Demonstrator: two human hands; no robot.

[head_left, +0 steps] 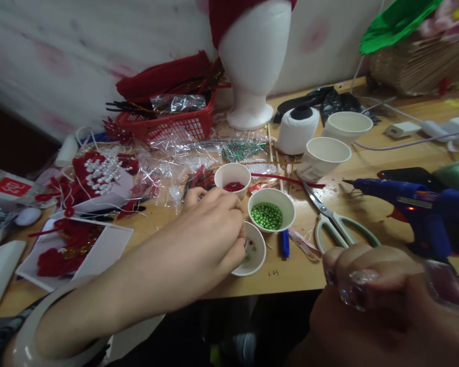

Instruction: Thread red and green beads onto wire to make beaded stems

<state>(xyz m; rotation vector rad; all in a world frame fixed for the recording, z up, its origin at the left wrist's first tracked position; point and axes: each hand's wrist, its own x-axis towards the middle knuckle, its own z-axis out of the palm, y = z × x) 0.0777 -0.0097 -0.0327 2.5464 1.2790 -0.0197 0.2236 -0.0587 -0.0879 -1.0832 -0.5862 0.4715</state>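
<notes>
My left hand (210, 234) reaches over a small paper cup (258, 260) with a few tiny beads in it. Its fingers are curled, and the thumb and fingertips dip at the cup's rim; whatever they pinch is hidden. Just beyond stands a cup of green beads (266, 216), and behind that hand a cup of dark red beads (234, 187). At the lower right, near the scissors (329, 216), my right hand (390, 300) is closed with its fingers bent inward. Anything between those fingers cannot be made out.
A blue glue gun (416, 204) with a lit red light lies at the right. Two pale cups (327, 155), a thread cone (298, 130) and a foam head (254, 56) stand behind. A red basket (172, 125), plastic bags and a white box (110, 250) fill the left.
</notes>
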